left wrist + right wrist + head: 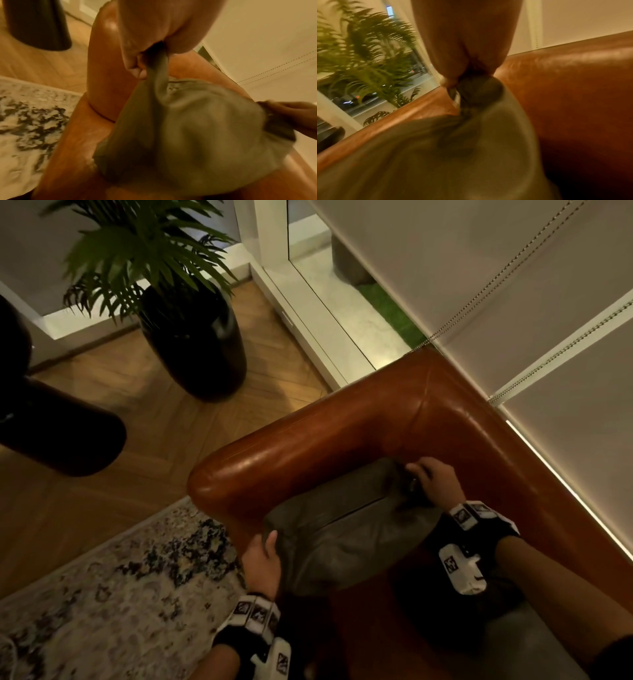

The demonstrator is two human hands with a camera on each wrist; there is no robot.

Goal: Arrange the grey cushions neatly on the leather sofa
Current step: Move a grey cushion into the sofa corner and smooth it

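A grey cushion [346,529] is held in the corner of the leather sofa [342,419], between the armrest and the backrest, and whether it already rests on the seat cannot be told. One corner of the cushion is pinched by the left hand [262,559], with the thumb pressed against curled fingers [135,70] and a fold of cloth drawn out between them. The opposite corner is gripped by the right hand [435,481], whose fingers are curled tightly round bunched cloth. A second grey cushion [534,635] is partly seen lower on the seat, near the right forearm.

Several things could go wrong from here. Because only the cover is held at two corners, the filling may sag to one side, and the cushion may be left lumpy or twisted. If the corners are released while the cushion is tilted, it may slide down the smooth leather and fall flat, or lean crookedly on the armrest. A strong pull on the thin cloth may also strain a seam.

Black and white square markers are seen on the wrist bands [466,513], but no words can be read there. No brand or label is visible on the cushion or the sofa.
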